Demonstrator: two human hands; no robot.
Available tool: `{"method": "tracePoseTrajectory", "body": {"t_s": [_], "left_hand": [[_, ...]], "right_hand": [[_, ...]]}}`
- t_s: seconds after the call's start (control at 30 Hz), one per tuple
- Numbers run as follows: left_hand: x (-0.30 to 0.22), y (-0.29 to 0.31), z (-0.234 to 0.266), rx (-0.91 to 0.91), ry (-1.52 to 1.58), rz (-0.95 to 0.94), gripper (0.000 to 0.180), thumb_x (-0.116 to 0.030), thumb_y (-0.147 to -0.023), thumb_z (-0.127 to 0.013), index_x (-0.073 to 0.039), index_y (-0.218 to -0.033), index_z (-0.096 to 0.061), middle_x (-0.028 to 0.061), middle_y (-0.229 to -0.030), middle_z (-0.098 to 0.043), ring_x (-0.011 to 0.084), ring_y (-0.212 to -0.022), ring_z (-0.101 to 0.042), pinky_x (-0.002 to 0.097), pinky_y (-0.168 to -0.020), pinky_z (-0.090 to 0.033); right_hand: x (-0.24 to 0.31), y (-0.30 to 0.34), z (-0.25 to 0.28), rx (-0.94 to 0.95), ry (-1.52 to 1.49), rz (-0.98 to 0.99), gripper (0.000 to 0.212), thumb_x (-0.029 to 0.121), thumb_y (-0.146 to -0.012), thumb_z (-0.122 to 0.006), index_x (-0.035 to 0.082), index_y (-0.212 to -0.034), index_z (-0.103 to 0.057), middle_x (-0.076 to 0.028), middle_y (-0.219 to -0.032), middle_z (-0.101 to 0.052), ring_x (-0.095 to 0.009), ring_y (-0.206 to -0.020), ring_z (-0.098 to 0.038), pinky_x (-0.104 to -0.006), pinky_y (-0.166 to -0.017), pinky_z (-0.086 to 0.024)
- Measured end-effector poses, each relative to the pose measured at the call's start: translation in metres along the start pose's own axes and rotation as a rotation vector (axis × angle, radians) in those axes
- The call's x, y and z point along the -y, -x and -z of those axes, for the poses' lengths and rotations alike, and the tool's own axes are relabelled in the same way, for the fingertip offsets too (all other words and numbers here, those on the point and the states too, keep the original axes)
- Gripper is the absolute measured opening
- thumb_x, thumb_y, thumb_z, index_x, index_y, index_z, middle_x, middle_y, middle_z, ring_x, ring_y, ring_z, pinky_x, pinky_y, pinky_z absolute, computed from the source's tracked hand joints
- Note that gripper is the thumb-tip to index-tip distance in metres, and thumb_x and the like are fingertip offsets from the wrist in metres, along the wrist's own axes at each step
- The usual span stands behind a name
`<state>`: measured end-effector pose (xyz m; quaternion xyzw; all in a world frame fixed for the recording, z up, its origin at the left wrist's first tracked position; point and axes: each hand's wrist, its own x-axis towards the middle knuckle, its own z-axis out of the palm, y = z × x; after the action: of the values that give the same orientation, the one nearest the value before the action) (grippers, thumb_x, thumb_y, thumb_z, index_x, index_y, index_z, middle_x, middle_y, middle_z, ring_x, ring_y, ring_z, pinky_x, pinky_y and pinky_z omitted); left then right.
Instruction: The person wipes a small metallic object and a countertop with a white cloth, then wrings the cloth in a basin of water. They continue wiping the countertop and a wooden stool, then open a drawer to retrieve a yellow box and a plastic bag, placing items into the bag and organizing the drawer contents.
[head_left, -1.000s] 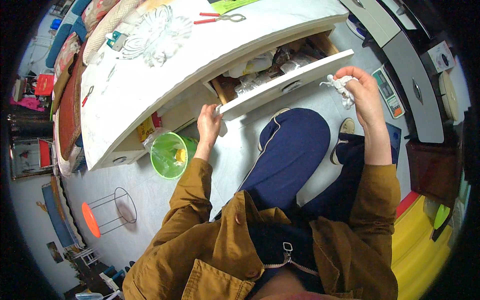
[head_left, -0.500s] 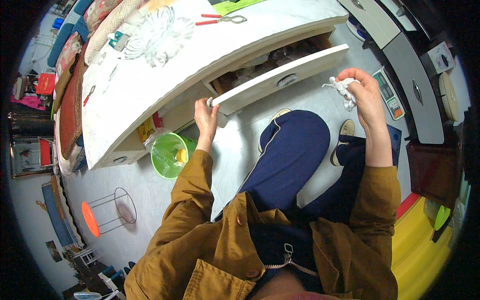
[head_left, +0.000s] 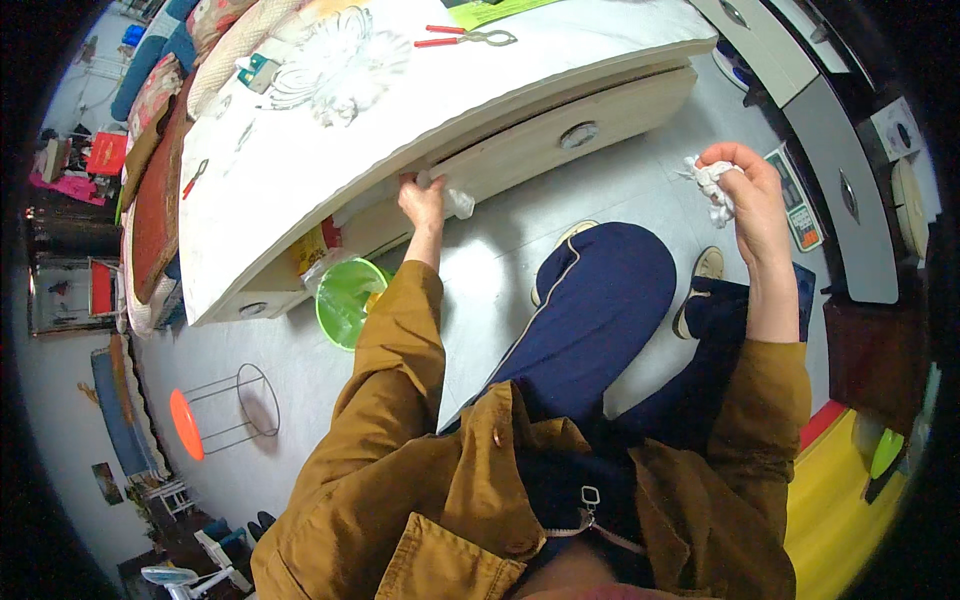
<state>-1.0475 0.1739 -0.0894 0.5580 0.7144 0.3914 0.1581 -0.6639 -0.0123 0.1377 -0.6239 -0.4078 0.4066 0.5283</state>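
Note:
My left hand (head_left: 422,205) is at the left end of the drawer front (head_left: 530,150), fingers closed. A crumpled white scrap (head_left: 459,204), tissue or thin plastic, sticks out of it. The drawer front, with its round metal knob (head_left: 578,135), sits nearly flush with the white table (head_left: 270,170). My right hand (head_left: 755,200) is raised above the floor at the right, fingers closed round a crumpled white wad (head_left: 712,185) like tissue or thin cloth. A green bin (head_left: 345,300) with a clear liner stands below my left forearm.
Red-handled pliers (head_left: 465,38), a small red-handled tool (head_left: 196,178) and a bundle of white cord (head_left: 345,70) lie on the table. A digital scale (head_left: 797,205) stands right of my right hand. An orange-topped stool (head_left: 187,424) lies tipped at the left.
The drawer, which stood out with its contents showing, is now pushed in. My left hand has moved forward with it; my right hand still holds the white wad.

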Motion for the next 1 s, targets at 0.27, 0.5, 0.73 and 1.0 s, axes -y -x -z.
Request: {"method": "tracePoseTrajectory", "body": {"t_s": [0.27,0.5,0.73,1.0], "left_hand": [[-0.005,-0.010,-0.006,0.002,0.041,0.026,0.058,-0.026,-0.060,-0.081,0.000,-0.108,-0.060,0.0200,-0.107,-0.064,0.0329,-0.101,-0.061,0.0385,-0.087,-0.048],[-0.003,0.008,0.013,0.167,-0.045,0.039,0.045,-0.020,-0.067,-0.074,-0.001,-0.106,-0.061,0.0195,-0.101,-0.065,0.0356,-0.094,-0.062,0.0400,-0.085,-0.049],[-0.079,0.044,0.127,-0.112,0.082,-0.698,0.036,0.013,-0.061,-0.046,-0.005,-0.090,-0.059,0.0115,-0.097,-0.059,0.0300,-0.094,-0.057,0.0374,-0.083,-0.047],[0.039,-0.057,0.250,-0.675,-0.042,-0.383,0.025,-0.005,-0.078,-0.050,0.004,-0.101,-0.058,0.0163,-0.110,-0.057,0.0328,-0.103,-0.053,0.0431,-0.089,-0.042]], "right_hand": [[-0.005,0.003,-0.003,0.029,0.017,0.020,0.025,-0.001,-0.075,-0.043,0.000,-0.093,-0.060,-0.006,-0.085,-0.063,-0.008,-0.069,-0.055,-0.0203,-0.061,-0.043],[-0.007,0.007,-0.023,0.032,0.001,0.037,0.021,0.001,-0.075,-0.047,0.000,-0.089,-0.063,-0.005,-0.081,-0.064,-0.008,-0.066,-0.055,-0.0213,-0.056,-0.041],[-0.010,0.007,-0.024,0.066,0.037,-0.003,0.019,0.002,-0.076,-0.048,0.001,-0.089,-0.063,-0.004,-0.078,-0.064,-0.008,-0.063,-0.054,-0.0206,-0.055,-0.040],[-0.009,0.011,-0.029,0.046,0.109,0.005,0.019,0.002,-0.075,-0.048,0.003,-0.088,-0.063,-0.003,-0.078,-0.063,-0.006,-0.061,-0.052,-0.0194,-0.052,-0.039]]}}
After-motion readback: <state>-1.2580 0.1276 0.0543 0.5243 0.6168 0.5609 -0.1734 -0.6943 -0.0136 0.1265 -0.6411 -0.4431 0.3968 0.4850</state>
